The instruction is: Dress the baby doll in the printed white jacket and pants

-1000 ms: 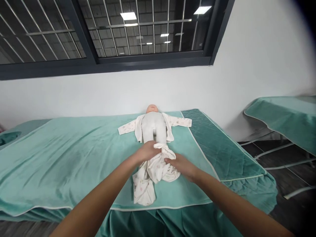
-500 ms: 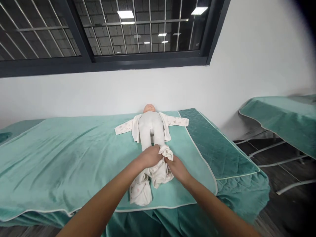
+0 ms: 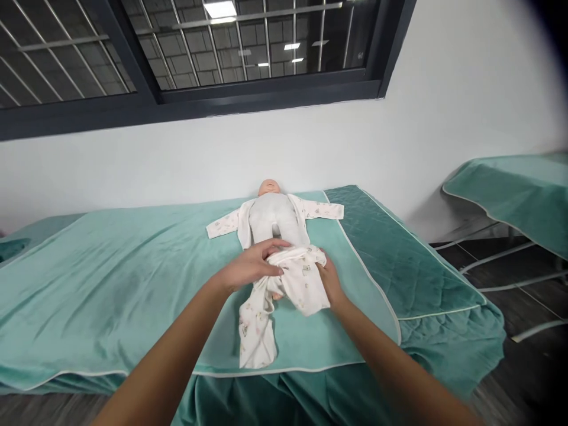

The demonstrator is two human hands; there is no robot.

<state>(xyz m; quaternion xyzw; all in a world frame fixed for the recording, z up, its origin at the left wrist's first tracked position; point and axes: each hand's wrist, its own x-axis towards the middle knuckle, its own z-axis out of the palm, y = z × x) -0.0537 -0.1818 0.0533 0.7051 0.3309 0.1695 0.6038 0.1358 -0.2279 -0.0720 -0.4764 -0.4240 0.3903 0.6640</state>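
A baby doll point(image 3: 275, 214) lies on its back, dressed in a grey bodysuit and an unfastened, patterned white jacket point(image 3: 320, 209) with its sleeves spread. Over the doll's lower legs are white patterned baby trousers point(image 3: 306, 278); one trouser leg hangs toward me on the bed. My left hand point(image 3: 251, 265) has the cloth between thumb and fingers at the left side of the trousers. My right hand point(image 3: 331, 281) grips their right edge, its fingertips partly behind the fabric. Part of a doll foot shows below the cloth; the rest of the lower legs is hidden.
A light green blanket point(image 3: 133, 266) with pale piping covers the bed, over a darker quilted cover point(image 3: 399, 260). Behind stands a white wall point(image 3: 177, 160) with a barred window. At the right is another green-covered bed point(image 3: 515, 189) with metal legs.
The bunched trousers have been opened out, and one leg now spreads flat to the right. My left hand has loosened from a tight grip, and both hands have moved slightly apart.
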